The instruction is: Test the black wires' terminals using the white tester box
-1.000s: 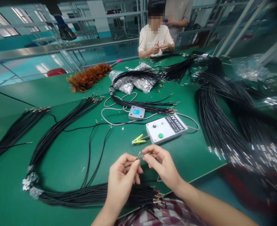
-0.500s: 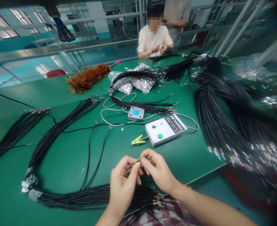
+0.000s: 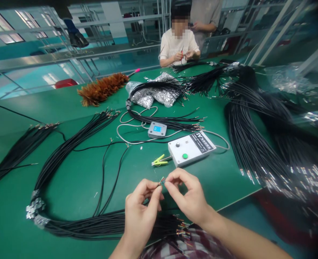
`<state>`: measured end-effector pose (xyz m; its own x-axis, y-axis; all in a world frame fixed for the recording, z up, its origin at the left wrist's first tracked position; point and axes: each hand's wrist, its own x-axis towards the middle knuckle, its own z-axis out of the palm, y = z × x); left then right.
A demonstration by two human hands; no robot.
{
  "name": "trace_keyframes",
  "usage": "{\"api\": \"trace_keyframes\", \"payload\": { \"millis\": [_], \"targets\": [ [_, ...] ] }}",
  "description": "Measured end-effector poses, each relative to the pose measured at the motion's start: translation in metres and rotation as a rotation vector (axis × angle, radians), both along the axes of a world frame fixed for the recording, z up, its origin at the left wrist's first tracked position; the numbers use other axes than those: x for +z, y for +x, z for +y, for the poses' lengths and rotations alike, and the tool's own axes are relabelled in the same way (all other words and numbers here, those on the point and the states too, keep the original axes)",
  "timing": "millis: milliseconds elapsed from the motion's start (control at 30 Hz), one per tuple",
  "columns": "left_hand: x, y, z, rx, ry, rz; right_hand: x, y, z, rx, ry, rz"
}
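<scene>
My left hand (image 3: 141, 210) and my right hand (image 3: 188, 196) meet above the near edge of the green table (image 3: 75, 180). Both pinch the stripped wire tips (image 3: 161, 181) of a black cable between thumb and fingers. Just under my hands lies a looped bundle of black cables (image 3: 89, 225), its coloured wire ends pointing toward my lap. Beyond my hands sits a white tester box (image 3: 194, 145) with a green button and a black knob. A yellow-green clip (image 3: 159, 161) lies to its left.
A small grey meter (image 3: 157, 130) with a blue screen sits behind the box. More black cable bundles (image 3: 245, 140) cover the right side and the far left (image 3: 16, 151). A feather duster (image 3: 102, 88) and silver bags (image 3: 159, 95) lie farther back. A seated person (image 3: 179, 45) works on wires across the table.
My hands stay together at the wire tips. The fingers have shifted slightly, and the right hand has moved a little to the right.
</scene>
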<state>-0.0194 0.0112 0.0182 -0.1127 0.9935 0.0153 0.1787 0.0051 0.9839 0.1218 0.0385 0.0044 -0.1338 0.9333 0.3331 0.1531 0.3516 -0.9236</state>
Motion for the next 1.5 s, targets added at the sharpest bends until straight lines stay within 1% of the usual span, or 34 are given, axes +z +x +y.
{"api": "trace_keyframes", "payload": {
  "millis": [67,100,133,200,267,333,467,567,667,767,867,967,1033,1100,1133,1200,1267,1333,1400,1500],
  "targets": [
    [0.0,0.001,-0.001,0.022,-0.033,-0.059,-0.002,-0.002,-0.003,-0.007,0.032,-0.058],
    [-0.001,0.001,-0.001,0.036,-0.047,-0.091,-0.003,-0.004,-0.005,-0.006,0.021,-0.061],
    [-0.001,0.001,-0.002,0.051,-0.057,-0.118,-0.003,-0.007,-0.007,-0.002,-0.019,-0.032],
    [-0.003,0.0,-0.002,0.081,-0.059,-0.153,-0.005,-0.014,-0.01,0.017,-0.185,0.131],
    [-0.005,-0.001,-0.002,0.099,-0.053,-0.174,-0.005,-0.023,-0.011,0.04,-0.378,0.365],
    [-0.006,-0.003,-0.002,0.105,-0.053,-0.197,-0.005,-0.031,-0.012,0.067,-0.522,0.546],
    [-0.008,-0.004,-0.001,0.138,-0.036,-0.256,-0.002,-0.04,-0.013,0.088,-0.711,0.695],
    [-0.009,-0.005,-0.002,0.159,-0.025,-0.332,0.001,-0.043,-0.014,0.079,-0.793,0.746],
    [-0.01,-0.006,-0.002,0.139,-0.024,-0.409,0.001,-0.045,-0.014,0.126,-0.819,0.774],
    [-0.01,-0.008,0.0,0.112,-0.041,-0.467,-0.005,-0.047,-0.009,0.189,-0.845,0.807],
    [-0.007,-0.012,0.002,0.075,-0.12,-0.491,-0.013,-0.043,0.001,0.252,-0.826,0.79],
    [-0.002,-0.017,0.004,0.008,-0.229,-0.444,-0.014,-0.031,0.018,0.333,-0.726,0.664],
    [0.003,-0.02,0.006,-0.032,-0.283,-0.378,-0.01,-0.02,0.029,0.416,-0.611,0.532],
    [0.008,-0.021,0.007,-0.065,-0.304,-0.301,-0.004,-0.008,0.038,0.467,-0.482,0.393],
    [0.01,-0.02,0.007,-0.072,-0.297,-0.265,-0.001,-0.004,0.041,0.464,-0.432,0.342],
    [0.013,-0.017,0.008,-0.072,-0.257,-0.205,0.003,0.001,0.042,0.386,-0.383,0.312],
    [0.014,-0.014,0.008,-0.051,-0.213,-0.175,0.002,0.002,0.037,0.254,-0.412,0.36],
    [0.012,-0.011,0.008,-0.028,-0.195,-0.171,-0.002,-0.001,0.028,0.162,-0.488,0.412],
    [0.01,-0.01,0.008,-0.014,-0.192,-0.185,-0.004,-0.006,0.019,0.15,-0.55,0.429],
    [0.007,-0.008,0.008,-0.009,-0.19,-0.217,-0.003,-0.016,0.009,0.177,-0.569,0.457]
  ]
}}
